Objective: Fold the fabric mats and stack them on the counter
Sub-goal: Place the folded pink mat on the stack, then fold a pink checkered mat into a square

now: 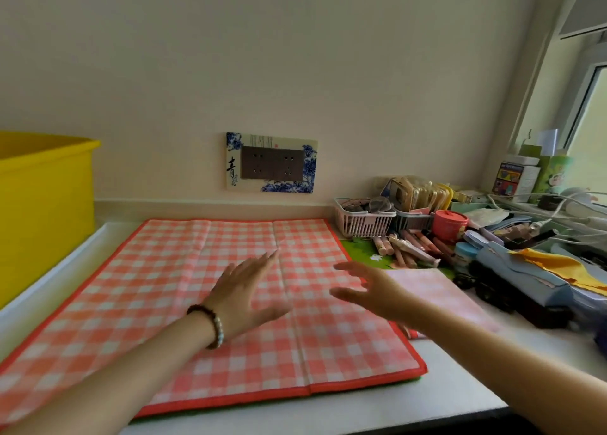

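Observation:
A red-and-white checked fabric mat [157, 296] with a red border lies spread flat on the white counter [460, 385]. A green mat [356, 247] peeks out from under its right and front edges. A folded pale pink checked mat [437, 290] lies to the right, partly under my right forearm. My left hand [244, 295], with a bead bracelet at the wrist, hovers over the middle of the checked mat with straight fingers. My right hand [371, 290] is open above the mat's right edge and holds nothing.
A yellow bin [42, 204] stands at the far left. At the right are small baskets [364, 221], a red jar [448, 226], pens, cables, a blue pouch [525, 277] and yellow cloth. A wall socket [272, 162] is behind the mat. The counter's front edge is close.

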Demonstrator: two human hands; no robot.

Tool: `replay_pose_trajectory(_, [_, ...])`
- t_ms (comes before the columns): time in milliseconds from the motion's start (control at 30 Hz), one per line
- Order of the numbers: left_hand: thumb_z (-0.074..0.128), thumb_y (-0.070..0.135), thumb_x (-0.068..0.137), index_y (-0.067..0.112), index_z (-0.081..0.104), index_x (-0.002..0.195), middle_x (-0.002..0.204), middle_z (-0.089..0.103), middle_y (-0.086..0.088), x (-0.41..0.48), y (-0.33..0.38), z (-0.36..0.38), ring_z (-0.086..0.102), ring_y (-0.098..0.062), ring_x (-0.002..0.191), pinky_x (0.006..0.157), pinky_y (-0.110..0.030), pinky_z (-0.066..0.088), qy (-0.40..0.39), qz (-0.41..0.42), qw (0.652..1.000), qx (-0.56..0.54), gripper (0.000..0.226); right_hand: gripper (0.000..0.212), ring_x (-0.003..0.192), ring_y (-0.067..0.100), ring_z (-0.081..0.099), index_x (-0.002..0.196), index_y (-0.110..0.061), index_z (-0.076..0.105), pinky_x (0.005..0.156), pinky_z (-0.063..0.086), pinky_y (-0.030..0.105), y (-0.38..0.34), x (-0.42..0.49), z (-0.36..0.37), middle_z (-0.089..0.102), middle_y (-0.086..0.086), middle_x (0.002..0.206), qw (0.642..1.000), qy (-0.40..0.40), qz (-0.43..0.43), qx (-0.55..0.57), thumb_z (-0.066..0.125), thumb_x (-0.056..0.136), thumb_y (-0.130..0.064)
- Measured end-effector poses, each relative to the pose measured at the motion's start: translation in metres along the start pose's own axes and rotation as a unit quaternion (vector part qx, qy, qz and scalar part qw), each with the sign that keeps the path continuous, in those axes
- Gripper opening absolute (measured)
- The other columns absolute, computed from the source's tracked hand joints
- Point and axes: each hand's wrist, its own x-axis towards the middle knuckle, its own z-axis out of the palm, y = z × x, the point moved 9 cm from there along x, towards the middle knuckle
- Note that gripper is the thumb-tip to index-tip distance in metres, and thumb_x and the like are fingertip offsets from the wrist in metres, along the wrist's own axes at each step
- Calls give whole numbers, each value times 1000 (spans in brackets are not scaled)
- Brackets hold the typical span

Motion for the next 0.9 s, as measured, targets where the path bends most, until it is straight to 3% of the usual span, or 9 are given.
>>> replay_pose_trajectory(100, [13,93,57,47,-29,133,143,-29,20,-46,-39,-4,-21,-7,140,115,-42,-13,-47,-13,995,90,98,67,136,5,31,138,-37,39,111,28,27,-43,-6,55,32,-16,148,996,-64,-62,-10,61,78,-55])
replay_pose_trajectory(267, [15,93,58,52,-30,129,144,-34,22,-113,-76,-1,-34,-11,135,112,-45,-20,-112,-17,984,138,94,70,139,-5,15,142,-43,32,117,16,25,-83,-29,123,19,-24,151,980,-142,-137,-22,63,80,-55])
replay_pose_trajectory(400, [20,94,57,52,-12,140,149,-23,25,-140,-83,6,-27,-6,138,113,-42,-17,-146,-9,984,104,99,74,139,-7,13,140,-48,32,119,12,29,-93,-39,138,20,-25,152,970,-155,-170,-75,59,74,-68])
replay_pose_trajectory(533, [29,84,70,54,-2,141,153,-11,23,-146,-85,8,-19,-3,141,114,-39,-13,-145,-15,987,66,83,66,136,-16,11,138,-49,35,118,7,24,-94,-44,137,20,-26,151,968,-171,-166,-71,63,79,-56])
replay_pose_trajectory(700, [28,83,75,56,7,140,153,-5,23,-144,-85,8,-11,-4,142,114,-40,-11,-154,-18,987,39,73,64,135,-15,13,136,-50,37,116,10,21,-92,-46,135,22,-29,149,967,-180,-159,-80,62,79,-58])
replay_pose_trajectory(900, [21,92,61,51,36,134,151,21,23,-143,-84,-8,13,-3,141,117,-37,12,-121,-25,991,-42,85,53,135,-14,19,134,-47,44,114,15,17,-89,-49,131,27,-30,146,969,-164,-161,-88,56,83,-57])
